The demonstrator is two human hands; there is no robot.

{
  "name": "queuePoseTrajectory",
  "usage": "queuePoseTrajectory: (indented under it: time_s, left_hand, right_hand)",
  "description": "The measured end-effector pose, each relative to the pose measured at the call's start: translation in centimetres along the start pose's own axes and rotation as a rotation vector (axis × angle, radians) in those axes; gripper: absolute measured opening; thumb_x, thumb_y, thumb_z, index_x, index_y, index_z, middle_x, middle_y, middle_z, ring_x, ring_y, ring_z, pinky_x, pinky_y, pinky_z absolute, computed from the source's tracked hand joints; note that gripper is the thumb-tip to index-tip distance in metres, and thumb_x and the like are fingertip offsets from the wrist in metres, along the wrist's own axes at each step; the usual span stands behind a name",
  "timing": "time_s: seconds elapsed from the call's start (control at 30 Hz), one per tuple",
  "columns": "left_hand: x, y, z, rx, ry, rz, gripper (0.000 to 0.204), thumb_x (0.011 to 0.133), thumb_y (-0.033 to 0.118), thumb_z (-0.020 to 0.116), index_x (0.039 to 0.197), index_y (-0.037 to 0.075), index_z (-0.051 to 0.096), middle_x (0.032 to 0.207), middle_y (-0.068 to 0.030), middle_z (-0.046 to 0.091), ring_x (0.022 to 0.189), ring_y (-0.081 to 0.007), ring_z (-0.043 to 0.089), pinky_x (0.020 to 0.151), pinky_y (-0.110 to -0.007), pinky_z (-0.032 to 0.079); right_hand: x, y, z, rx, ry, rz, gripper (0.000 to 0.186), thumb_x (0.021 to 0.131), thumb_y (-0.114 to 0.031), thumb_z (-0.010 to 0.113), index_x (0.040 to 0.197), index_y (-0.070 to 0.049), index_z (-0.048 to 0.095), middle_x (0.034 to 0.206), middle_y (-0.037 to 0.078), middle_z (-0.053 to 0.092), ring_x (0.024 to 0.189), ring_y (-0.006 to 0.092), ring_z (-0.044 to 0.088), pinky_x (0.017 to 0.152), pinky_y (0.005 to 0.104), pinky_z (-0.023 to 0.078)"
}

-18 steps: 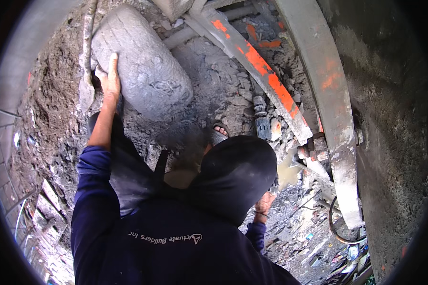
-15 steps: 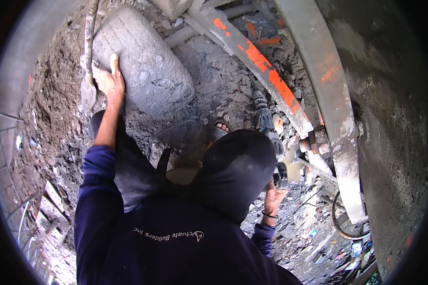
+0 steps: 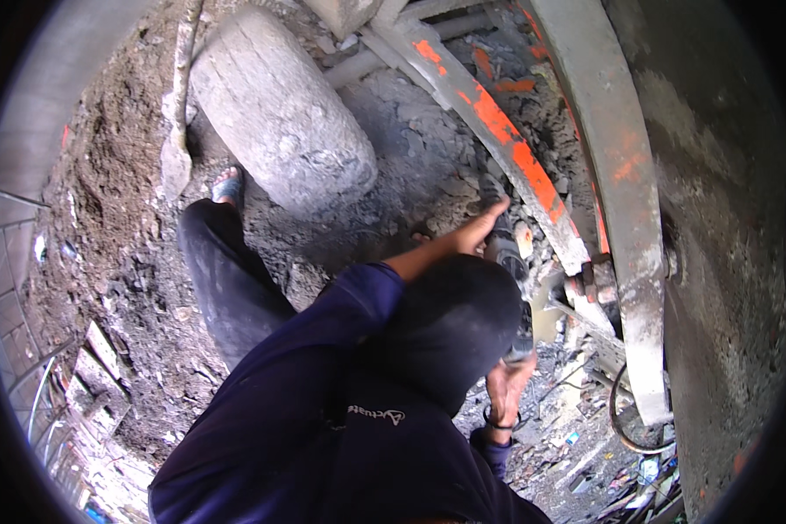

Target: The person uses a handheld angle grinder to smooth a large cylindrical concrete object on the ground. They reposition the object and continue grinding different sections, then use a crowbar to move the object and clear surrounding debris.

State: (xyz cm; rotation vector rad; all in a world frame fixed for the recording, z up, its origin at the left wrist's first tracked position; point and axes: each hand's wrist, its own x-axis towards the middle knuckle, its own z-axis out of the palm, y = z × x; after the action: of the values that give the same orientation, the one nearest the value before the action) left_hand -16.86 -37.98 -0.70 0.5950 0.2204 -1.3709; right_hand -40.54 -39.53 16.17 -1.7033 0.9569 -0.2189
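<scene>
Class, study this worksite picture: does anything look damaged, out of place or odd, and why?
Yes. The angled metal bar beside the dark power tool shows orange paint only in ragged patches, so its coating looks worn or caked over. The left foot appears to wear an open sandal, odd amid rubble.

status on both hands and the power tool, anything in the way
Right hand on rear of dark power tool; left hand at its front. Dark-trousered knee partly hides it; orange-streaked metal beam close alongside.
</scene>
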Motion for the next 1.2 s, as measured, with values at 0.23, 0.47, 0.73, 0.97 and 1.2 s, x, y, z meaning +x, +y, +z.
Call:
queuePoseTrajectory:
  time_s: [0.23, 0.47, 0.73, 0.97, 1.2]
  left_hand:
    - [-1.6, -1.4, 0.6, 0.036, -0.009, -0.031, 0.064, 0.096, 0.06, 0.069, 0.137, 0.012, 0.06, 0.119, -0.0027, 0.069, 0.108, -0.0151, 0.067, 0.093, -0.037, 0.055]
    - [-6.6, 0.7, -2.0, 0.308, 0.211, 0.221, 0.053, 0.095, 0.055, 0.073, 0.114, 0.005, 0.072, 0.11, -0.006, 0.073, 0.098, -0.0178, 0.069, 0.092, -0.037, 0.054]
    - [-5.3, 6.3, -10.0, -0.044, 0.381, 0.193, 0.074, 0.099, 0.062, 0.061, 0.14, 0.002, 0.053, 0.13, -0.0142, 0.065, 0.117, -0.0301, 0.066, 0.1, -0.049, 0.054]
    - [-6.3, 12.9, -11.6, -0.162, 0.473, 0.38, 0.095, 0.099, 0.078, 0.041, 0.152, -0.001, 0.046, 0.153, -0.017, 0.054, 0.145, -0.0336, 0.045, 0.125, -0.045, 0.025]
    - [-21.9, 12.4, -6.8, 1.057, 0.953, 1.061, 0.037, 0.099, 0.02, 0.073, 0.123, -0.004, 0.058, 0.119, -0.0144, 0.067, 0.115, -0.0222, 0.062, 0.105, -0.037, 0.047]
  right_hand:
    - [-3.0, -1.6, -4.4, -0.355, 0.047, -0.127, 0.043, 0.083, -0.011, 0.085, 0.117, 0.003, 0.063, 0.1, 0.011, 0.069, 0.089, 0.0214, 0.064, 0.082, 0.0355, 0.053]
    - [1.8, 1.1, -4.3, -0.222, -0.021, -0.007, 0.031, 0.081, -0.011, 0.086, 0.104, 0.002, 0.068, 0.091, 0.007, 0.072, 0.081, 0.015, 0.065, 0.076, 0.0329, 0.053]
    - [12.5, -0.5, 5.2, -0.114, -0.321, -0.036, 0.028, 0.084, -0.006, 0.081, 0.109, 0.003, 0.073, 0.096, 0.009, 0.078, 0.087, 0.0117, 0.071, 0.078, 0.0295, 0.056]
    - [22.0, -6.9, 16.3, -0.3, -0.481, -0.319, 0.024, 0.085, -0.014, 0.08, 0.102, 0.002, 0.074, 0.089, 0.011, 0.078, 0.08, 0.0133, 0.071, 0.075, 0.0322, 0.057]
    - [31.0, -8.7, 25.6, -0.418, -0.59, -0.326, 0.035, 0.082, -0.026, 0.079, 0.1, 0.003, 0.075, 0.098, 0.022, 0.078, 0.095, 0.0332, 0.077, 0.084, 0.0395, 0.058]
